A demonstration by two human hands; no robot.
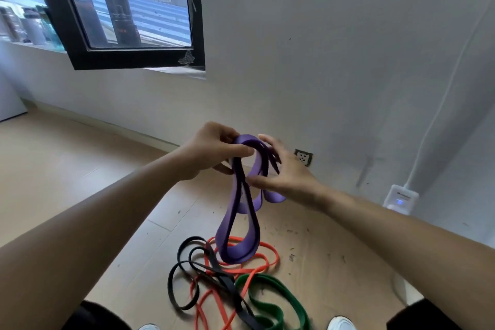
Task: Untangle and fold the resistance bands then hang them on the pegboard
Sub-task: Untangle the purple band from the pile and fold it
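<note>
A wide purple resistance band (238,225) hangs in folded loops in front of me, above the floor. My left hand (214,153) pinches its top bend between thumb and fingers. My right hand (281,171) touches the loops from the right side, fingers spread, thumb against the band. Below on the floor lies a tangle of an orange band (257,268), a black band (187,268) and a green band (278,303). The purple band's lowest loop hangs just over the orange one. No pegboard is in view.
A grey wall stands close ahead with a wall socket (303,157) low down. A white device (400,199) with a cable sits at the right by the wall. A dark-framed window (134,59) is at upper left. My shoes (341,323) show at the bottom.
</note>
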